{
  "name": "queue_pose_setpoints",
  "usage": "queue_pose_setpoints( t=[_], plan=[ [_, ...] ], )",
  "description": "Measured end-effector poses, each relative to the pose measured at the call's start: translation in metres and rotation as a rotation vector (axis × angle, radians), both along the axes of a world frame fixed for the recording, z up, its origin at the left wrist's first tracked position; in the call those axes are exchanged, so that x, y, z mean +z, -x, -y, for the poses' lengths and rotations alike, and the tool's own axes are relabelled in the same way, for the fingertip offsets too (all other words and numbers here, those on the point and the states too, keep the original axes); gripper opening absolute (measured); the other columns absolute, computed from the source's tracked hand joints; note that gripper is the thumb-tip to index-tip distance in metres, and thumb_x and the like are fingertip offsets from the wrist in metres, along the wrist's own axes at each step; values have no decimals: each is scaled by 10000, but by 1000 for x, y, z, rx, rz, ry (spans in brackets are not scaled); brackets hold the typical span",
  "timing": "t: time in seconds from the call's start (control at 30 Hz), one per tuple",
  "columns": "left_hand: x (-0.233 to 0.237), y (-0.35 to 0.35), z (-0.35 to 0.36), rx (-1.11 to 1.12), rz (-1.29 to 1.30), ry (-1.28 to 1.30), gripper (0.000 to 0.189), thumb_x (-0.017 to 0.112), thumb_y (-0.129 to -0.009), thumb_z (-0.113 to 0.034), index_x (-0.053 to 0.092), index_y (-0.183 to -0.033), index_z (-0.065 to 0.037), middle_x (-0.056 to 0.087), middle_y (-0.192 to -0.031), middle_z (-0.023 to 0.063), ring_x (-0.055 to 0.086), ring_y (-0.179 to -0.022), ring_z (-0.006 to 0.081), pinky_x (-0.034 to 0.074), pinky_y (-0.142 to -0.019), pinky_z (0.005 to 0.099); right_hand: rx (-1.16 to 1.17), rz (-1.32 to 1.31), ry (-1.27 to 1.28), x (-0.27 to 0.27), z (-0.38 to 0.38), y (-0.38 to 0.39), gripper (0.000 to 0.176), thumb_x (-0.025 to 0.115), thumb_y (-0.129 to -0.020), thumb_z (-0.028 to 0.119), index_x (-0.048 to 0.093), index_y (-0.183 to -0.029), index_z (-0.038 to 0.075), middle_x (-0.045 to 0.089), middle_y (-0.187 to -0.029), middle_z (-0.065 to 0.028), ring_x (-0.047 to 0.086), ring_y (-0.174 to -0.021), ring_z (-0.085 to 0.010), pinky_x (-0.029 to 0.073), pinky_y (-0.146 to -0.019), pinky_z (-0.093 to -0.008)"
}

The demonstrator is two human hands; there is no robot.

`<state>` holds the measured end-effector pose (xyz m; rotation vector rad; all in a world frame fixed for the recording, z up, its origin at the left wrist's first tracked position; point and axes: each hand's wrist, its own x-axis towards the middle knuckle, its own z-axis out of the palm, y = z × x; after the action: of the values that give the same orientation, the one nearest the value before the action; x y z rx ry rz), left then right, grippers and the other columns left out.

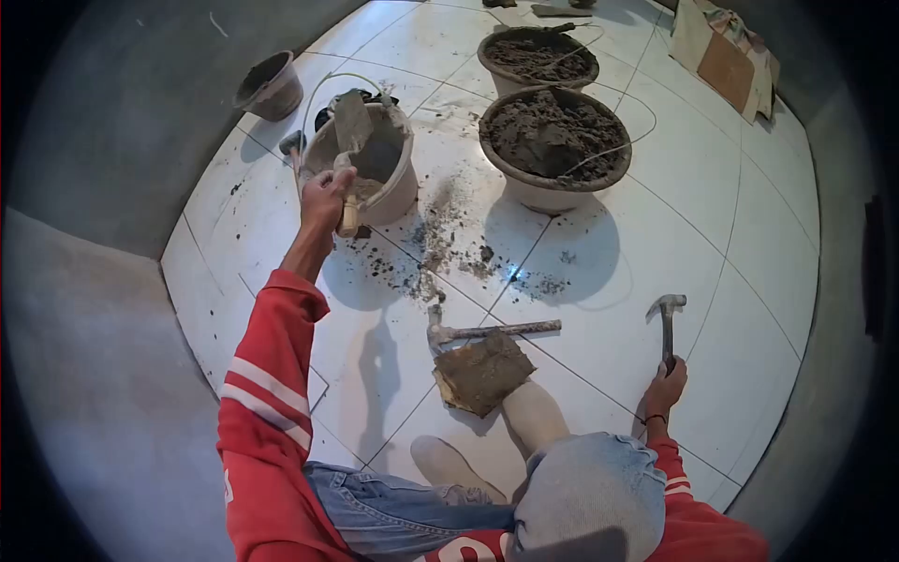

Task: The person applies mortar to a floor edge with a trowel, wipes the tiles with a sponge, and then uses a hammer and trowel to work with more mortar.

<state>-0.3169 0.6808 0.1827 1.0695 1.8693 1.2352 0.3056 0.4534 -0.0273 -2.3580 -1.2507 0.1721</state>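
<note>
Fingers of the left hand [324, 197] are wrapped tight round the pale handle of a trowel [353, 122], upper left of centre in the head view. Its grey blade stands up over the mouth of a bucket [401, 192] whose inside looks wet with mortar. The right hand [665, 379], at lower right, is closed round the shaft of a claw hammer [667, 323], head up and clear of the floor [684, 187].

The work looks like scooping or scraping mortar at the bucket with the trowel. To do it well, I judge, the blade should come over the rim level so the load does not slide off; crumbs [448, 245] litter the tiles just below the bucket. Nothing steadies the bucket, and the right hand is taken up with the hammer, so a gentle draw would suit better than a hard scrape against the wall.

A second hammer [496, 329] lies mid-frame beside a mortar-caked slab [482, 373]. The near basin [552, 195] and the far basin [524, 84], both full, sit at upper centre, apart from the trowel.
</note>
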Motion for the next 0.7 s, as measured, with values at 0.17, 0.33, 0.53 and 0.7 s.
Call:
queue_pose_setpoints(
  t=[0.17, 0.33, 0.53, 0.7],
  plan=[
    [-22, 21, -12, 196, -35, 184, 294, 767, -859, -261, 674, -909, 14, 664, -836, 89, 613, -618, 180, 495, -550, 344, 6, 36, -5, -2, 5, 3, 313, 680, -905, 43, 574, -1198, 16, 574, -1103, -162, 575, -1081, -368, 473, -920, -468],
    [-14, 24, -16, 135, -84, 311, 299, 776, -812, -260, 717, -928, 10, 686, -815, 111, 653, -661, 196, 495, -538, 361, 309, -81, -110, 60, -21, 51, 467, 697, -804, 21, 579, -1255, 15, 578, -1179, -162, 561, -1119, -367, 439, -970, -460],
    [-20, 18, -27, 29, -587, 413, 395, 776, -768, -369, 750, -900, 2, 742, -897, 214, 731, -873, 347, 552, -798, 426, 1450, -164, 64, 106, -52, 196, 718, 805, -763, 374, 555, -1417, 216, 475, -1439, -200, 402, -1379, -399, 342, -1090, -587],
    [-17, 12, -19, -24, -922, 406, 415, 773, -770, -312, 695, -1041, -7, 722, -1017, 214, 694, -975, 391, 528, -871, 473, 1724, 231, 60, 61, -41, 266, 520, 664, -875, 312, 575, -1387, 307, 499, -1396, -204, 436, -1327, -406, 360, -1035, -610]
  ],
)
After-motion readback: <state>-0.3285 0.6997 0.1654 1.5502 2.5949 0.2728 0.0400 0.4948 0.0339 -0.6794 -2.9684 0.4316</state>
